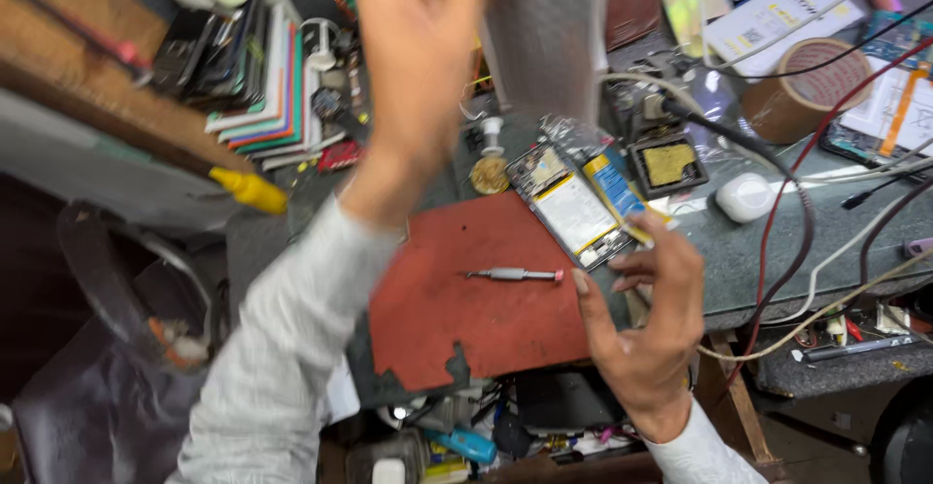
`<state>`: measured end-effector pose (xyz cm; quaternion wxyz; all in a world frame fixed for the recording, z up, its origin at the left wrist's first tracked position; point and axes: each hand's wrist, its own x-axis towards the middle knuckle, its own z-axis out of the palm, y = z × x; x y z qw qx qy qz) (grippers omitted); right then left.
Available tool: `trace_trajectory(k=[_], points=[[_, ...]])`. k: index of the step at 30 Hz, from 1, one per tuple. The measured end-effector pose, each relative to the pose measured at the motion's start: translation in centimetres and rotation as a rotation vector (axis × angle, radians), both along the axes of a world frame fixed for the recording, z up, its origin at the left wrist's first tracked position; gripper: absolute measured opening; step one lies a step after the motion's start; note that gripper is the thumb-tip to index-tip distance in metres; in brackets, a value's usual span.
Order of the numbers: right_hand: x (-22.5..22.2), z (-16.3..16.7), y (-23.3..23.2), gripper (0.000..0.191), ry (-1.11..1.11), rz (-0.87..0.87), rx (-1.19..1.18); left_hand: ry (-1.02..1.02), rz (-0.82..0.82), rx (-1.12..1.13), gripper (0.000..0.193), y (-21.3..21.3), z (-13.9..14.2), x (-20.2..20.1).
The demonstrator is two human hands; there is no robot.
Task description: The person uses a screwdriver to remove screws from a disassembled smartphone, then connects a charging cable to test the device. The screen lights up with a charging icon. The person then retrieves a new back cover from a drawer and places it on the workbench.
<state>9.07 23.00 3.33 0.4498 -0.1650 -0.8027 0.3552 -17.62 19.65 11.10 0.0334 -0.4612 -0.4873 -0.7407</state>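
A cluttered grey-green desk [739,260] fills the middle, its front edge on a wooden frame [741,401]. At nine o'clock stands a dark chair [117,348]. At eleven o'clock runs a brown wooden shelf [87,47]. Light is even.

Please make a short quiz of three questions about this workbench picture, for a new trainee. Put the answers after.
1. True or false: the slim grey metal screwdriver lies on the red rubber mat.
2. Which hand is raised with a translucent grey sheet? A) left hand B) right hand
3. Fill in: the right hand is beside the opened ____ with its yellow-edged white battery.

Key
1. True.
2. A: the left hand is up beside the sheet.
3. Phone: the opened black phone lies at the mat's far edge.
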Motion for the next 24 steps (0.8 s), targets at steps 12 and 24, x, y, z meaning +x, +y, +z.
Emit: trace_trajectory(k=[12,24], points=[[0.9,-0.9,-6.4,0.041,-0.17,0.394,0.036,-0.12,0.385,-0.342,0.119,-14.4,-4.6,20.6],[6.2,2.7,-7.8,0.045,-0.169,0.29,-0.149,0.204,0.661,-0.397,0.099,-18.2,-10.2,21.7]])
